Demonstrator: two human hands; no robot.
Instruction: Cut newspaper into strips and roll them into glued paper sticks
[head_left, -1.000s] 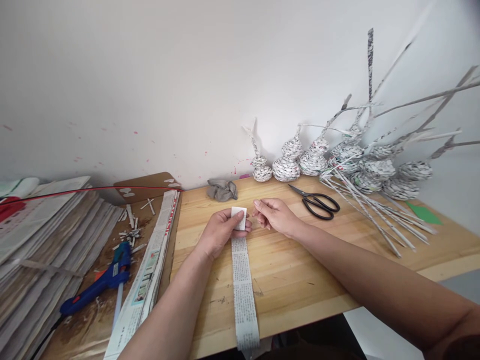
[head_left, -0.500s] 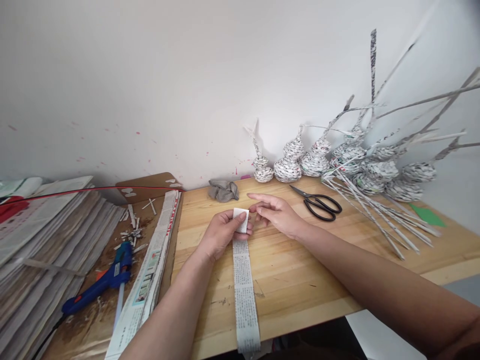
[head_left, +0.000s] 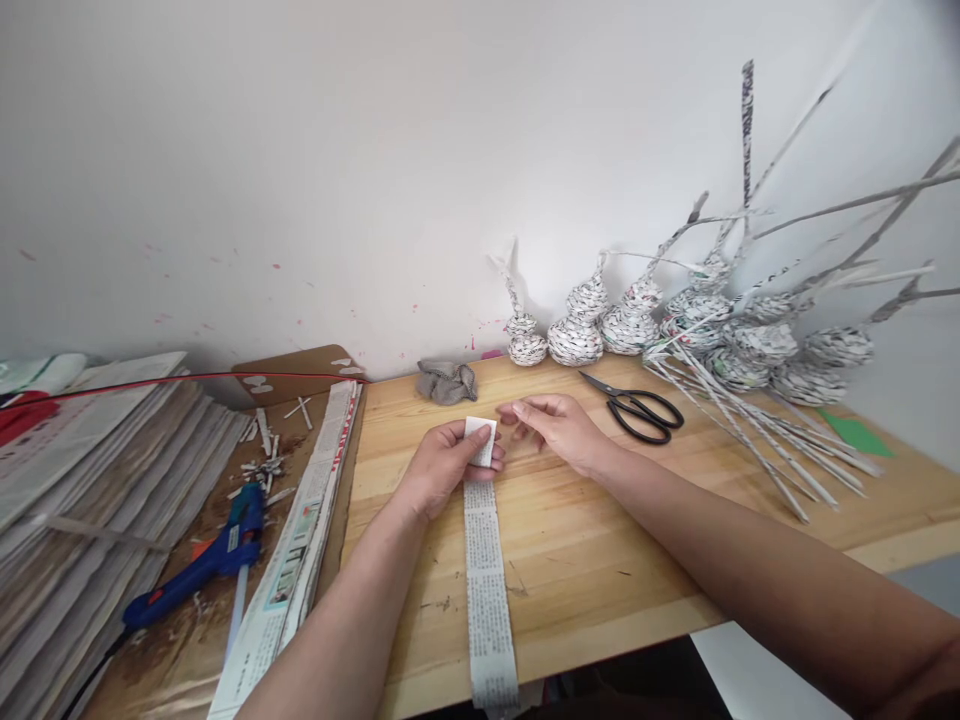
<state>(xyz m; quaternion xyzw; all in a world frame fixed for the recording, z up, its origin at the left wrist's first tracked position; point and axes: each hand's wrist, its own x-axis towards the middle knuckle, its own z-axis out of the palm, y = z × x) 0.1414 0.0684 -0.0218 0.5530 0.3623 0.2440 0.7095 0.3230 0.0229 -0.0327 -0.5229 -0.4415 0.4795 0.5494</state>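
My left hand [head_left: 446, 460] is closed on the top end of a strip of printed newspaper [head_left: 487, 580], thumb pressed on the upper face. From under the hand the strip runs down across the wooden table and hangs over its front edge. Just right of the strip's top end, my right hand [head_left: 551, 428] hovers with fingers loosely curled and partly apart; I see nothing in it. To its right lie black-handled scissors [head_left: 637, 408], blades pointing up-left. A crumpled grey cloth [head_left: 447, 381] rests behind my left hand.
Several woven paper gourds [head_left: 576, 325] with long stems line the wall at the back right. Thin rolled paper sticks [head_left: 757, 430] lie before them, beside a green piece [head_left: 855, 432]. At left are a blue glue gun [head_left: 225, 550], folded newspapers [head_left: 300, 560] and a newspaper stack [head_left: 97, 500].
My right hand's stretched fingers have curled in, with thumb and index finger closer together. My left hand stays on the newspaper strip, which has shifted very slightly left.
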